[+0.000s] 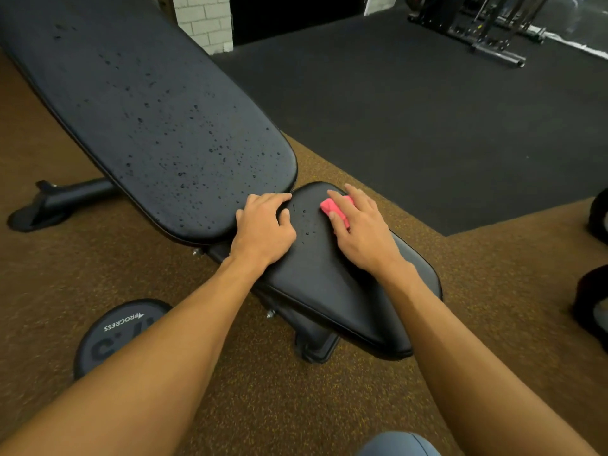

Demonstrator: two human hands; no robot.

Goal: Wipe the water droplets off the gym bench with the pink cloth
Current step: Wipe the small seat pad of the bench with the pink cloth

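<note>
**While droplets (210,149) dot the bench (98,70), the cloth (334,208) sits under the right hand (360,233)**

Because the right hand covers it, only the far left part of the pink cloth shows, and how it is folded is hard to tell. It lies on the seat (329,278) near that pad's far end, just right of a few droplets. The right fingers curve over the cloth and the thumb lies against its near edge, holding it down on the seat.

The left hand (263,232) sits at the seat's left edge, beside the gap to the backrest (171,126). Its fingers curl over that edge with the thumb on top, and the fingertips are partly hidden.

Droplets are scattered thickly over the backrest, whose far end is cut off at the top left corner. Most of the frame under the bench is hidden.

On the brown floor (230,406) by the seat's left side lies a dark plate (112,337), half covered by the left forearm, lettered PROGRESS upside down. A rack (487,31) on the black mat (427,126) is cut off at the top right. Dark things at the right edge are too cropped to name.
</note>
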